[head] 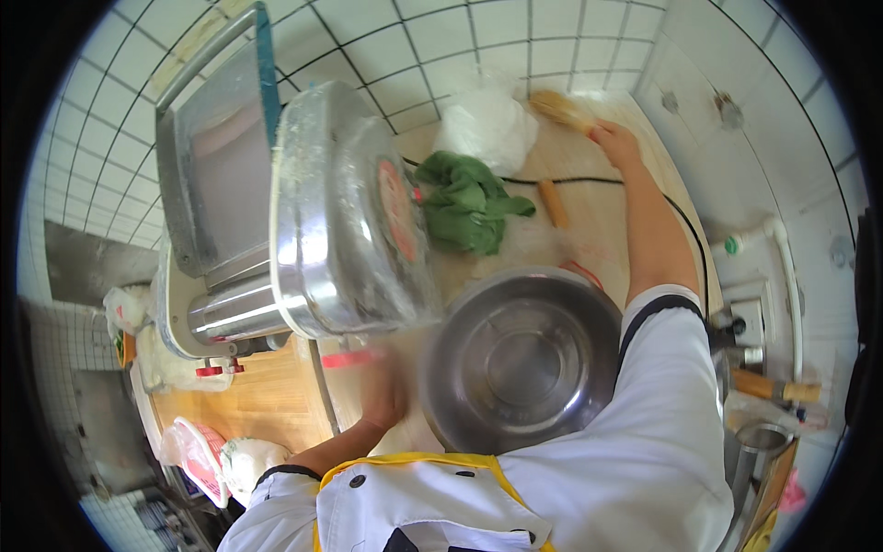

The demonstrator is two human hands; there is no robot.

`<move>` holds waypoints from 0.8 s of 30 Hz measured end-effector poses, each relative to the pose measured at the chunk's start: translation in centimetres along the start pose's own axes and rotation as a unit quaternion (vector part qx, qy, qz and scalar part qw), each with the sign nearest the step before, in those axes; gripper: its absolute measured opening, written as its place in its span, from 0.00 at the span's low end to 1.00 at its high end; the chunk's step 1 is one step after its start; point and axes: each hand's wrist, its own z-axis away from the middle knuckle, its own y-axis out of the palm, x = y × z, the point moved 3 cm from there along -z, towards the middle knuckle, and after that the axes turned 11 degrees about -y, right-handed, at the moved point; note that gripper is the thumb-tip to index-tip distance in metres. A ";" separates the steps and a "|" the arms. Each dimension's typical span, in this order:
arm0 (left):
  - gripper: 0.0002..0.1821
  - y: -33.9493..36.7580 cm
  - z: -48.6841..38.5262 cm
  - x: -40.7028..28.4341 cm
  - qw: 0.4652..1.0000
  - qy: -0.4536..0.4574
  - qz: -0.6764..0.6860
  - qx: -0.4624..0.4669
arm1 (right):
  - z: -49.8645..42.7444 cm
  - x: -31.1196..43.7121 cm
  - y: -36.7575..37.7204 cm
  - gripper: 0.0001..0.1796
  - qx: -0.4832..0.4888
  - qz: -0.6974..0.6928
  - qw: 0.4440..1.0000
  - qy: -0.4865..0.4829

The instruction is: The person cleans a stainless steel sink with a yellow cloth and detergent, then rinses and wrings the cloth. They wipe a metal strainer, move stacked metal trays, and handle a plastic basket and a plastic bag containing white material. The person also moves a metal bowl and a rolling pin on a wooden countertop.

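In the head view my right hand (616, 143) reaches to the far right of the worktop and grips a brush (557, 110) with pale tan bristles. Motion blurs the brush. My left hand (384, 392), also blurred, is low beside a red knob (345, 359) under a stainless-steel roller machine (331, 228), perhaps a dough sheeter. Whether it touches the knob or holds something I cannot tell. Between my arms stands a wide, bare metal basin (524, 366). Beyond it lie a crumpled green cloth (469, 203) and a short wooden rod (552, 203).
Behind the cloth sits a white plastic bag (486, 131) against the tiled wall. A black cable (579, 180) crosses the worktop. At left are a wooden board (269, 386) and a pink basket (202, 459). A pipe (791, 297) runs along the right wall.
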 end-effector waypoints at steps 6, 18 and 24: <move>0.28 -0.1 0.4 0.6 0.999 0.033 0.035 -0.004 | -1.7 -3.4 -2.5 0.19 -0.181 0.092 0.978 0.056; 0.28 0.3 0.6 0.6 0.997 0.059 -0.002 -0.041 | -1.8 -9.2 -4.4 0.23 -0.201 0.118 0.972 -0.031; 0.27 0.4 0.7 0.6 0.997 0.067 0.005 -0.047 | -3.2 -9.9 -3.0 0.19 -0.236 0.014 0.962 0.135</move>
